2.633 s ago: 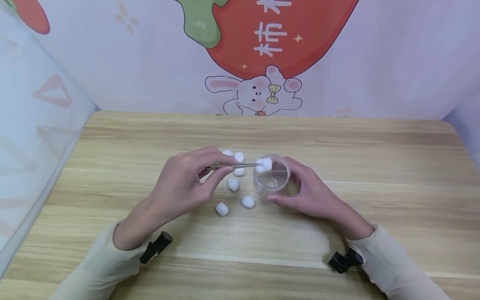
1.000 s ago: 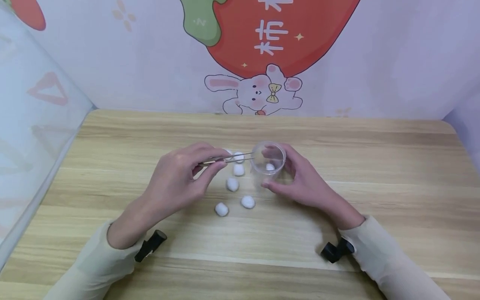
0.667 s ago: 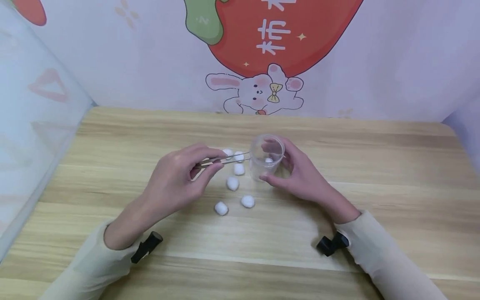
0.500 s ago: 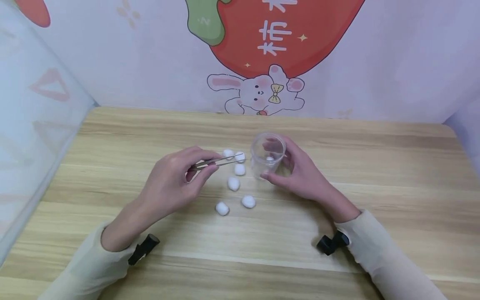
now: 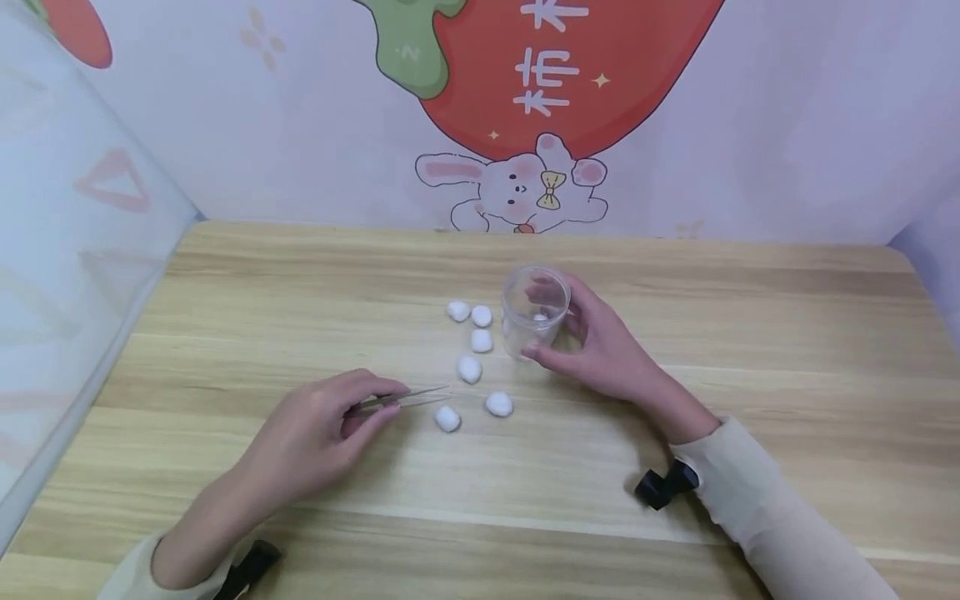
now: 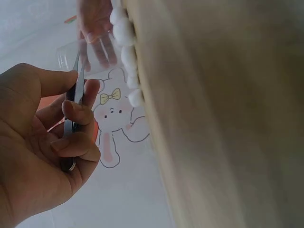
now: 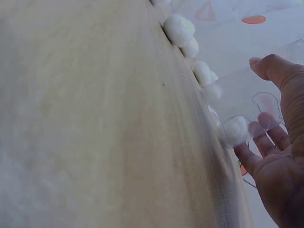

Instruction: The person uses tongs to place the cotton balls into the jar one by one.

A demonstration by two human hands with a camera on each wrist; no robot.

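My left hand [image 5: 318, 429] pinches a pair of metal tweezers [image 5: 386, 400] between thumb and fingers. The tweezer tips are slightly apart with nothing between them, just above and left of the nearest cotton ball [image 5: 447, 419]. My right hand [image 5: 611, 354] grips a clear plastic cup [image 5: 516, 329] from its right side, thumb at the front and fingers behind. Inside that cup one cotton ball [image 7: 236, 131] lies at the bottom, in the right wrist view. Several more white cotton balls [image 5: 469, 368] lie on the wood-grain table between the tweezers and the cup.
The table [image 5: 750, 350] ends at the back against a pale cloth backdrop [image 5: 315, 108] printed with a large red fruit and a rabbit [image 5: 517, 187]. A black wrist camera [image 5: 667, 485] protrudes below the right sleeve, and another [image 5: 251, 568] below the left.
The tweezers let go of a cotton ball inside the cup. My left hand then drew back toward the lower left, while the right hand shifted the cup slightly farther away and then held it still.
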